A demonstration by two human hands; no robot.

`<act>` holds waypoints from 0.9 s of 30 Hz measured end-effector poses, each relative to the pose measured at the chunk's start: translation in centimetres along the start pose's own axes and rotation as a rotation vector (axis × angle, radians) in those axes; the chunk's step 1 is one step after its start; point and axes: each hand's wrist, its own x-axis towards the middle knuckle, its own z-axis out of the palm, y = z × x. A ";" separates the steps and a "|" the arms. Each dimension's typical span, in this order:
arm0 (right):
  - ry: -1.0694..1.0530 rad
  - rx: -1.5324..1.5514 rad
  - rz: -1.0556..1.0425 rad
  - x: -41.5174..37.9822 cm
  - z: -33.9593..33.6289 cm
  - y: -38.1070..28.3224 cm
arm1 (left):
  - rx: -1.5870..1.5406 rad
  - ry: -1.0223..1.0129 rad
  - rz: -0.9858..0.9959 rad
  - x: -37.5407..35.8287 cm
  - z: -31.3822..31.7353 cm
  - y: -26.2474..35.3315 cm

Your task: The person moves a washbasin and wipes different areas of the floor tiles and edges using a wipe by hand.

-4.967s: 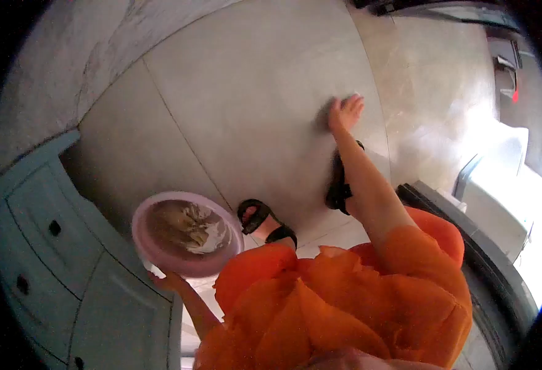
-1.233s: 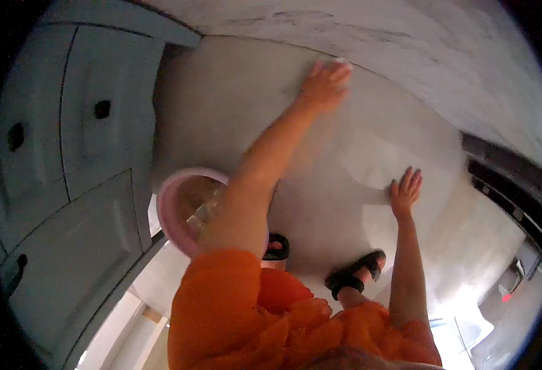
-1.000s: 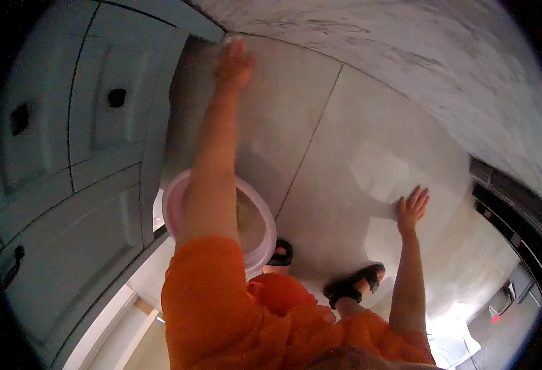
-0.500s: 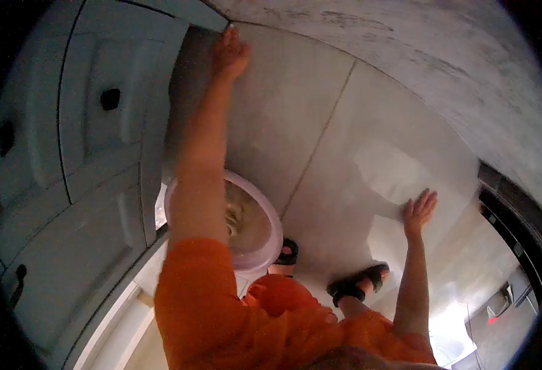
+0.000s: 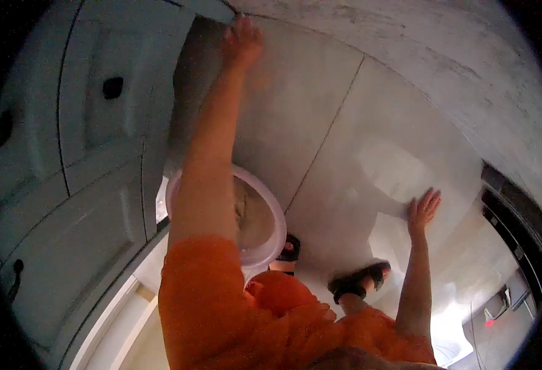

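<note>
My left hand (image 5: 244, 44) is stretched far forward, fingers extended, over the pale floor close to where it meets the wall beside the cabinet. Motion blurs it a little, and no object shows in it. My right hand (image 5: 424, 211) is spread out at the right, palm down over the shiny floor (image 5: 320, 111), with nothing in it. Beneath my left forearm stands a round basin (image 5: 276, 216) with a pale pink rim and cloudy liquid inside. The forearm hides its left part.
Grey-green cabinet doors (image 5: 104, 135) with dark knobs line the left side. A whitish wall (image 5: 431, 49) borders the floor ahead. My feet, in dark sandals (image 5: 358, 277), stand near the basin. A black appliance edge (image 5: 511, 228) runs along the right.
My left hand has shifted slightly right and forward along the floor by the wall. My right hand stays nearly in place. The view has moved slightly.
</note>
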 end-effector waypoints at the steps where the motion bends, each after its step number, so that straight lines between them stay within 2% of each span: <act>1: -0.013 0.007 -0.001 0.1 -0.6 0.0 | 0.022 0.001 -0.020 1.5 -0.3 -0.2; 4: -0.037 -0.023 -0.026 0.3 -0.6 0.7 | -0.089 0.050 -0.148 -0.3 -1.9 1.7; 5: 0.049 -0.005 -0.058 0.5 0.4 1.2 | -0.150 0.088 -0.199 -0.9 -3.2 2.4; 8: 0.092 -0.018 -0.022 3.8 -2.2 -6.4 | -0.169 0.041 -0.093 -5.4 2.2 -1.1; 9: 0.147 0.107 -0.183 5.4 -4.3 -11.1 | 0.081 -0.223 -0.043 -6.0 1.7 -2.7; 10: 0.203 0.238 -0.338 7.5 -6.1 -16.2 | 0.233 -0.226 -0.057 -6.4 1.8 -4.9; 11: 0.188 0.234 -0.476 9.7 -6.4 -19.6 | 0.384 -0.232 -0.072 -6.8 1.8 -6.9; 13: 0.272 0.349 -0.635 13.5 -4.8 -24.9 | 0.421 -0.223 -0.175 -6.1 1.8 -10.4; 15: 0.300 0.183 -0.606 15.6 -3.0 -28.3 | 0.238 -0.149 -0.268 -4.5 1.0 -12.2; 17: 0.313 0.090 -0.574 16.5 -2.6 -30.0 | 0.088 -0.081 -0.280 -2.4 -0.2 -12.4; 22: 0.272 0.063 -0.523 15.6 -4.3 -30.7 | -0.156 -0.040 -0.147 1.4 -6.3 -8.9; 25: 0.236 0.068 -0.511 16.0 -4.3 -31.1 | -0.198 0.004 -0.080 0.4 -8.5 -7.3; 27: 0.237 0.069 -0.523 15.9 -4.7 -30.8 | -0.235 0.114 -0.038 -1.7 -8.3 -7.6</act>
